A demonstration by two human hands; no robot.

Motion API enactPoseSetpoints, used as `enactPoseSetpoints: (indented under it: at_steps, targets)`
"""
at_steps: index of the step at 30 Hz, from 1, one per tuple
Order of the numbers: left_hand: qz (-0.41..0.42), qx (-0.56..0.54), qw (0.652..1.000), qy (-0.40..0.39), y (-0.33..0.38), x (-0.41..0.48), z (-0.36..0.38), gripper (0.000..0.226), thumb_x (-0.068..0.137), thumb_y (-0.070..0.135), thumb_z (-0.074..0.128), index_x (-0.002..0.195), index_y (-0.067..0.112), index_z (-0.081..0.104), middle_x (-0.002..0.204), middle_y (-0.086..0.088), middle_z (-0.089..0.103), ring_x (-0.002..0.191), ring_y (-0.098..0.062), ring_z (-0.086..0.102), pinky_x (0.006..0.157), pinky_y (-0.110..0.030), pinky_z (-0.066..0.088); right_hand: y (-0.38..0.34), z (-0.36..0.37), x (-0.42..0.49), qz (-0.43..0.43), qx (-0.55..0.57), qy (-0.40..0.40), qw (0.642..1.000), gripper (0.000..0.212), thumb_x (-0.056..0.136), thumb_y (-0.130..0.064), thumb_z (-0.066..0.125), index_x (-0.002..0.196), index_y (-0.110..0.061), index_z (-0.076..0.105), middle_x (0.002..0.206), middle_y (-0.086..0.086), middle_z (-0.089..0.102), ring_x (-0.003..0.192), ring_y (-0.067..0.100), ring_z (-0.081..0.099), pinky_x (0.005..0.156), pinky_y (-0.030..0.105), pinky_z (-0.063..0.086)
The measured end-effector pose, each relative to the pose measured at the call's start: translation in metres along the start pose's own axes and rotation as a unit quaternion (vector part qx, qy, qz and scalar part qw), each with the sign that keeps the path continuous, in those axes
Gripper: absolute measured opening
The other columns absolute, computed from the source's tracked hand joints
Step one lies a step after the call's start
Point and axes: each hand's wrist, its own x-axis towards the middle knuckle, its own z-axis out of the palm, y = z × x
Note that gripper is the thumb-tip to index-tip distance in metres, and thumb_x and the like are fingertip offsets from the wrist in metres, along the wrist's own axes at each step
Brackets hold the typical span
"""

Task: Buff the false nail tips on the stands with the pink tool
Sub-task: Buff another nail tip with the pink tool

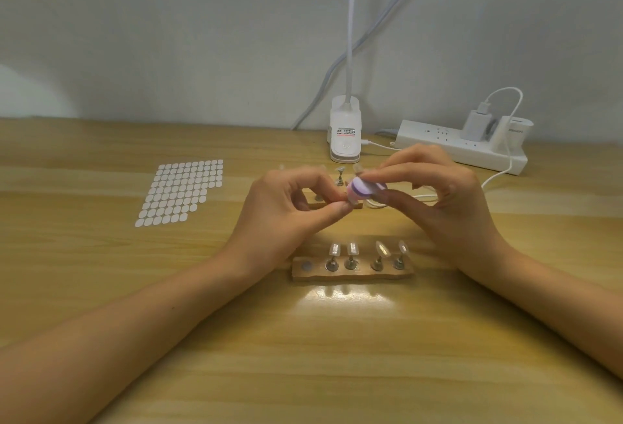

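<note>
Nearest us on the table, a wooden stand carries 4 upright nail tips. Beyond it, our right hand grips the pink tool, whose end meets a small pale piece pinched by our left hand. A second stand sits behind.

You have the pink tool, a small pink-and-purple block, raised between two wooden stands. The near stand holds four clear nail tips upright on metal pegs. The far stand is mostly hidden.
</note>
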Motion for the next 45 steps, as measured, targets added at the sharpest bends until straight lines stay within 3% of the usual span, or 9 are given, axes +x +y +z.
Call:
enactPoseSetpoints:
  at_steps: [3, 7, 10, 20, 30, 33, 38, 42, 45]
  targets:
    - [0.007, 0.012, 1.000, 0.000, 0.0010, -0.0008, 0.0004, 0.016, 0.079, 0.035, 0.078, 0.072, 0.022, 0.071, 0.048, 0.023, 0.050, 0.043, -0.003, 0.034, 0.048, -0.010, 0.026, -0.0010, 0.0030, -0.0007, -0.044, -0.009, -0.019, 0.999, 0.023, 0.086, -0.026, 0.070, 0.108, -0.021, 0.072, 0.101, -0.009, 0.066, 0.096, 0.014, 0.062, 0.079, 0.045, 0.051]
    - [0.010, 0.021, 1.000, 0.001, 0.0001, -0.0004, 0.0004, 0.017, 0.081, 0.018, 0.082, 0.071, 0.023, 0.070, 0.047, 0.026, 0.051, 0.042, -0.001, 0.034, 0.048, -0.008, 0.026, 0.0004, 0.0010, 0.0008, -0.005, -0.018, 0.001, 1.000, 0.024, 0.085, -0.025, 0.069, 0.108, -0.025, 0.070, 0.099, -0.014, 0.064, 0.093, 0.018, 0.059, 0.078, 0.050, 0.047]
    - [0.017, 0.028, 0.999, -0.005, 0.0001, 0.0000, -0.0003, 0.014, 0.082, 0.021, 0.081, 0.075, 0.012, 0.073, 0.047, 0.025, 0.049, 0.043, -0.002, 0.032, 0.048, -0.009, 0.026, -0.0010, 0.0025, -0.0005, -0.029, -0.013, -0.014, 0.999, 0.023, 0.086, -0.028, 0.068, 0.108, -0.024, 0.071, 0.099, -0.012, 0.065, 0.094, 0.015, 0.059, 0.078, 0.048, 0.048]
    - [0.011, -0.022, 1.000, -0.019, -0.0018, 0.0005, -0.0014, 0.008, 0.077, 0.017, 0.083, 0.078, 0.013, 0.076, 0.072, 0.010, 0.070, 0.049, -0.005, 0.036, 0.052, -0.016, 0.034, -0.0031, 0.0016, 0.0006, 0.024, 0.007, -0.002, 1.000, 0.021, 0.086, -0.032, 0.065, 0.107, -0.032, 0.068, 0.102, -0.020, 0.066, 0.099, 0.009, 0.058, 0.082, 0.044, 0.047]
    - [0.027, -0.006, 0.999, -0.016, -0.0017, 0.0000, -0.0007, 0.012, 0.078, 0.029, 0.078, 0.080, 0.018, 0.077, 0.058, 0.022, 0.060, 0.047, -0.003, 0.036, 0.049, -0.013, 0.031, -0.0052, 0.0048, 0.0002, -0.021, -0.009, -0.013, 1.000, 0.022, 0.086, -0.029, 0.067, 0.108, -0.026, 0.070, 0.103, -0.013, 0.067, 0.098, 0.011, 0.058, 0.081, 0.041, 0.046]
    - [0.017, -0.007, 1.000, -0.009, -0.0024, 0.0013, -0.0004, 0.006, 0.079, 0.020, 0.081, 0.077, 0.022, 0.075, 0.063, 0.023, 0.064, 0.046, -0.002, 0.038, 0.050, -0.012, 0.033, -0.0008, 0.0005, 0.0014, 0.021, -0.005, 0.004, 1.000, 0.022, 0.086, -0.028, 0.067, 0.107, -0.027, 0.069, 0.102, -0.018, 0.066, 0.098, 0.008, 0.057, 0.083, 0.045, 0.046]
    - [0.023, -0.006, 1.000, -0.018, -0.0022, 0.0008, -0.0010, 0.007, 0.079, 0.025, 0.078, 0.080, 0.019, 0.076, 0.061, 0.023, 0.062, 0.047, -0.004, 0.036, 0.049, -0.012, 0.030, -0.0038, 0.0051, 0.0008, -0.020, -0.015, -0.011, 1.000, 0.022, 0.087, -0.030, 0.067, 0.108, -0.029, 0.068, 0.100, -0.013, 0.067, 0.095, 0.013, 0.058, 0.080, 0.035, 0.045]
    - [0.015, -0.013, 1.000, -0.019, -0.0020, 0.0000, -0.0010, 0.004, 0.080, 0.014, 0.081, 0.080, 0.014, 0.078, 0.068, 0.020, 0.066, 0.048, -0.004, 0.036, 0.051, -0.014, 0.032, -0.0016, 0.0008, 0.0014, 0.027, -0.006, 0.005, 1.000, 0.021, 0.087, -0.032, 0.065, 0.107, -0.033, 0.068, 0.099, -0.018, 0.065, 0.095, 0.015, 0.056, 0.081, 0.039, 0.046]
    - [0.022, -0.009, 1.000, -0.015, -0.0023, 0.0002, -0.0011, 0.010, 0.080, 0.020, 0.080, 0.082, 0.010, 0.078, 0.063, 0.021, 0.062, 0.048, -0.006, 0.034, 0.050, -0.015, 0.030, -0.0052, 0.0052, 0.0010, -0.021, -0.014, -0.012, 1.000, 0.021, 0.088, -0.032, 0.065, 0.109, -0.034, 0.066, 0.098, -0.012, 0.066, 0.093, 0.016, 0.057, 0.078, 0.034, 0.045]
